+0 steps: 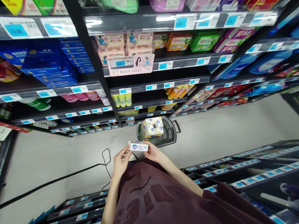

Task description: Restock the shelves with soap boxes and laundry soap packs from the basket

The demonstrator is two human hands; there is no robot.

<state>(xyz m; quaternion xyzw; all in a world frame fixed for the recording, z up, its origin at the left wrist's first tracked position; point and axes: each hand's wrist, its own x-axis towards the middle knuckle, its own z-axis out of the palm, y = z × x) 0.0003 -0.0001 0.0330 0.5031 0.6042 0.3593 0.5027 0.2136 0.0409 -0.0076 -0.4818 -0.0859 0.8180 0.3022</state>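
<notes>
At mid-view, small white box (138, 146): held out in front of the person, one end in each hand, printed side up; it is the centre of the clock below, with 12 toward the facing shelves (159, 85).
Left hand (121, 160): on the 9 o'clock end, fingertips closed on the box.
Right hand (152, 152): on the 3 o'clock end, also gripping, thumb along the near edge.
Fingertip hold: likely weak point; if one hand let go early, the box could swing from the other and drop. How firmly they press, I cannot tell.
Shopping basket (169, 134): at 2 o'clock, below the hands and close to the foot of the shelves; a knock on its rim could shift it.
Stacked boxes (154, 125): piled in the basket's left part; a jolt or a pull on the handle (178, 126) might topple the upper ones into the slotted right part, which has room.
Black cable (63, 177): comes in from 8 to 9 o'clock and ends in loose loops beside the left hand; a step or a turn that way could snag it.
Open floor (215, 126): widest at 3 o'clock, past the basket; at 9 o'clock the floor is also open, but the cable crosses it.
Shelf edges: limit reach at 12; rear shelves (260, 177) crowd 4 to 5 and 7 to 8, so a backward elbow could bump them.
</notes>
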